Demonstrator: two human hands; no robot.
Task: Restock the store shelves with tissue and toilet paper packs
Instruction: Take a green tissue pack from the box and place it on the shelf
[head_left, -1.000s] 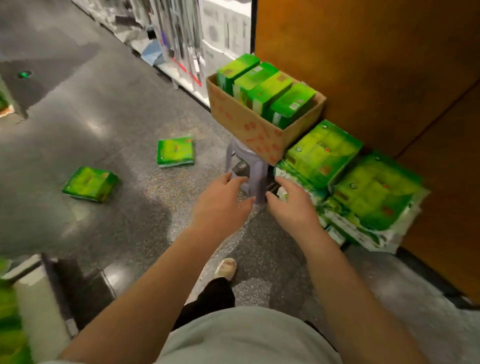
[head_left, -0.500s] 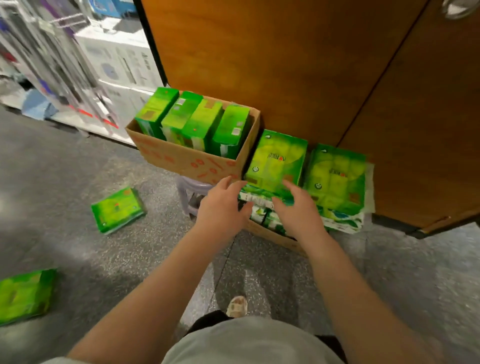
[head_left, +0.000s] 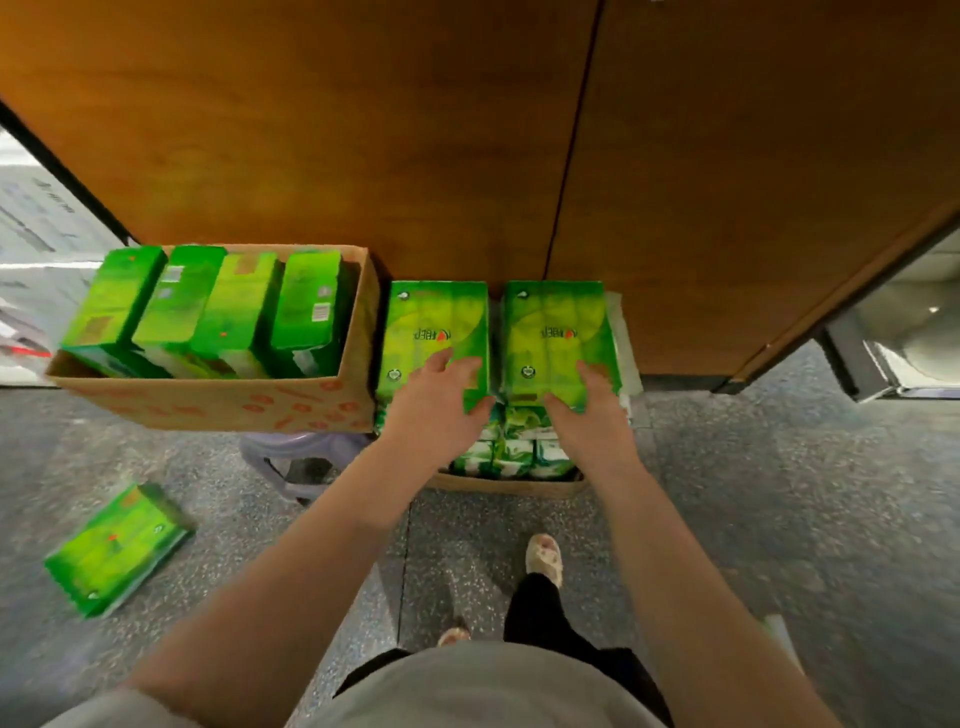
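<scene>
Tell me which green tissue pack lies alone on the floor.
The green pack at lower left lies flat on the bare floor, alone. The others stand in the cardboard box or sit stacked against the wooden panel.

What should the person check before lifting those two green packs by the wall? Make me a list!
1. Left hand on the left pack: ok, resting on top.
2. Right hand on the right pack: ok.
3. Fingers curled under the packs for a real grip: cannot tell.
4. Packs side by side, lying flat: ok.
5. Floor clear behind: not ok, a loose pack lies there.
6. Cardboard box close beside: ok, not touched.
</scene>
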